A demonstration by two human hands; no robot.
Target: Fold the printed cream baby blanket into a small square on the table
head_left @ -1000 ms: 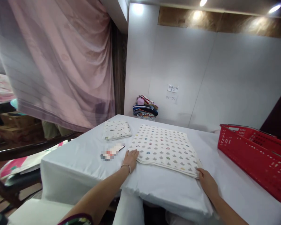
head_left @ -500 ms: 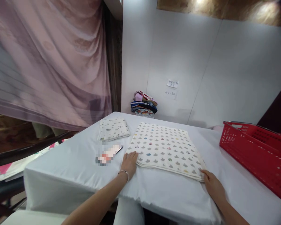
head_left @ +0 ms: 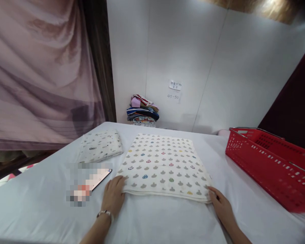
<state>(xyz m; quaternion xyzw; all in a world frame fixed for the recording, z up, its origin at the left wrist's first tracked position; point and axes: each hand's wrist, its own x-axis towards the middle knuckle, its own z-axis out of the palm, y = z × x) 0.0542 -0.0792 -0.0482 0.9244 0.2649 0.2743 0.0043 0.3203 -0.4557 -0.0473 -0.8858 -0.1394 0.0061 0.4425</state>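
Note:
A folded white cloth (head_left: pixel 165 162) with grey, blue, red, green and yellow motifs lies flat on the white-covered table in front of me. My left hand (head_left: pixel 114 195), with a bracelet at its wrist, grips the near left corner; the fingers bend over the edge and the thumb is at the front side. At the near right corner, my right hand (head_left: pixel 220 203) pinches the layered edge, thumb on top and the other fingers partly hidden. To the left lies a smaller folded cloth (head_left: pixel 101 145) with a sparse print. A phone-like flat object (head_left: pixel 99 179), mostly pixelated, is beside my left hand.
A red plastic basket (head_left: pixel 266 169) stands on the right of the table (head_left: pixel 152 217). Behind the far edge is a stack of folded textiles (head_left: pixel 142 110) against the white wall. A pink curtain (head_left: pixel 45 78) hangs at left; paper notes (head_left: pixel 175 85) are on the wall.
My view has turned a little to the right and nearer the table, so things sit further left. Both hands remain at the near corners of the cloth, which looks slightly straighter.

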